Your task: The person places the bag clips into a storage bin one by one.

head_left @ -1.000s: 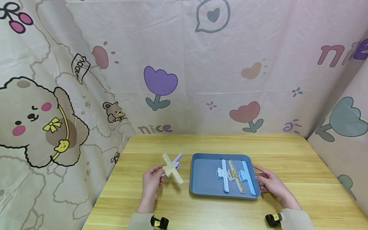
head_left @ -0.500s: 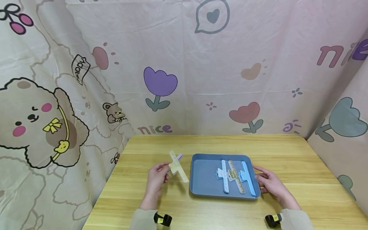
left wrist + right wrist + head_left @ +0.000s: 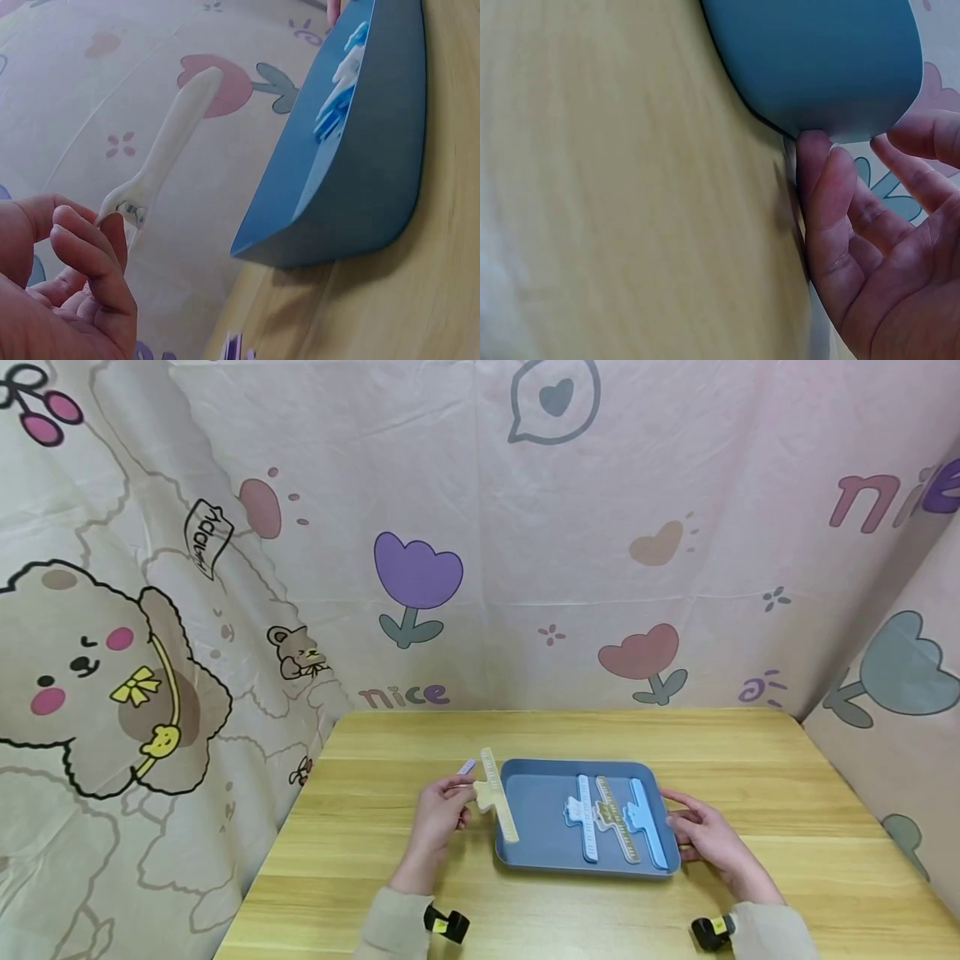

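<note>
My left hand (image 3: pixel 441 814) pinches the grip tab of a pale yellow ruler clip (image 3: pixel 501 806) between thumb and fingers. In the head view the clip overlaps the left rim of a blue-grey tray (image 3: pixel 536 852); the left wrist view has the clip (image 3: pixel 176 124) raised beside the tray (image 3: pixel 375 172). At the tray's right end, my right hand (image 3: pixel 708 837) rests its fingertips on the outer wall, as the right wrist view also has it, with nothing held. Inside the tray lie a whitish-blue clip (image 3: pixel 587 818), a clear-and-gold clip (image 3: pixel 617 822) and a blue clip (image 3: pixel 647 827).
A purple clip (image 3: pixel 467 767) lies on the wooden table (image 3: pixel 570 918) behind my left hand, mostly hidden by it. Printed cloth (image 3: pixel 510 568) hangs behind and at both sides of the table.
My left hand has carried the yellow clip rightward from above the purple clip to the tray's left rim, and the clip has turned more upright in the view. The right hand and tray stay put.
</note>
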Tool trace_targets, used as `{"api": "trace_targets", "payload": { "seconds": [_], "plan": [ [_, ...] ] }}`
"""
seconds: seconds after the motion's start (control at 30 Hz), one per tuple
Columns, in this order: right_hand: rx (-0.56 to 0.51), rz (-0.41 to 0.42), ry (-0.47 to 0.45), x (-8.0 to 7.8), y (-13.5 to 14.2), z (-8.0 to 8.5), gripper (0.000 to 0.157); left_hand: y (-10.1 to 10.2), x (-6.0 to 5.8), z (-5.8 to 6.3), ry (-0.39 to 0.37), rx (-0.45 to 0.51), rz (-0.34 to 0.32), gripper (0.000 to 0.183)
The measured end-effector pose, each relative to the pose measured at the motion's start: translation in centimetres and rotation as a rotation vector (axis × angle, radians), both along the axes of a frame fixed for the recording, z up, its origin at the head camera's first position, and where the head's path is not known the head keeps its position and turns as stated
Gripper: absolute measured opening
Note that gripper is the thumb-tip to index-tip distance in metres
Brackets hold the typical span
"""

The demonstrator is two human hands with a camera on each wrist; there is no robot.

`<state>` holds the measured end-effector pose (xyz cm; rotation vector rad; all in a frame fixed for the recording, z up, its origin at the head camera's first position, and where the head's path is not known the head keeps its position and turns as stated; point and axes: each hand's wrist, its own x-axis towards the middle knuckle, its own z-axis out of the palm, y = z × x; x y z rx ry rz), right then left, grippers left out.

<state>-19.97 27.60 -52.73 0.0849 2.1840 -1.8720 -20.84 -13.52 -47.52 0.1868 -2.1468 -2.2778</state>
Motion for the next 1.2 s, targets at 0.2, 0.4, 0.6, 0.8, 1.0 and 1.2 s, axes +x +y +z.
{"api": "trace_targets", "payload": {
  "seconds": [0.2, 0.4, 0.6, 0.8, 1.0, 1.2],
  "plan": [
    [-0.009, 0.003, 0.007, 0.0, 0.0, 0.0, 0.057, 1.6, -0.6, 0.1, 0.004, 0.022, -0.059, 0.032],
    [-0.014, 0.008, 0.005, -0.1, 0.1, -0.1, 0.057, 3.1, -1.0, -0.2, 0.023, 0.014, -0.106, 0.03],
    [-0.011, 0.009, 0.001, 0.0, 0.1, 0.0, 0.057, 4.6, -1.4, -0.4, 0.004, -0.02, -0.134, 0.028],
    [-0.005, 0.015, 0.005, 0.0, 0.2, -0.2, 0.057, 5.7, -1.9, -0.9, -0.044, -0.077, -0.13, 0.023],
    [-0.005, 0.021, 0.014, 0.0, 0.2, -0.2, 0.057, 6.4, -2.5, -1.3, -0.043, -0.109, -0.096, 0.023],
    [0.002, 0.03, 0.019, 0.0, 0.2, -0.2, 0.057, 7.0, -3.0, -1.5, -0.061, -0.162, -0.106, 0.021]
  ]
}}
